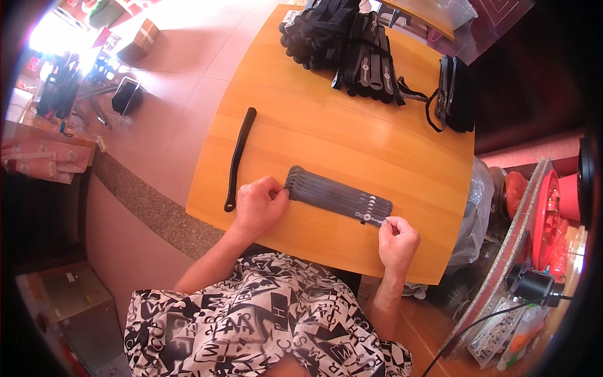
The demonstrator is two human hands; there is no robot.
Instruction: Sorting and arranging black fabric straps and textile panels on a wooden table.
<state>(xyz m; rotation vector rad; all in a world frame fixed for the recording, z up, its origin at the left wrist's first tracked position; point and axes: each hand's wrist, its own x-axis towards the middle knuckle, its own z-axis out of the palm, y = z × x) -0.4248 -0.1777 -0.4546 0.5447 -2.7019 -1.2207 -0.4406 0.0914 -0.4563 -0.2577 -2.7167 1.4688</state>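
Several dark grey flat straps (336, 196) with rounded ends lie overlapped in a neat row on the table before me. White printing shows near their right ends. My left hand (259, 202) is closed in a pinch at the left end of the nearest strap. At the opposite end, my right hand (399, 242) pinches the right tip of that strap. A single narrow black strap (237, 160) with a small hole at its near end lies apart, left of the row.
Bundled black straps (374, 69) and a dark heap of more straps (320, 34) sit at the table's far side. Another bundle (457, 94) lies by the right edge of the wooden table (301, 119). Red items (545, 217) and a clear plastic bag (472, 213) crowd the right side.
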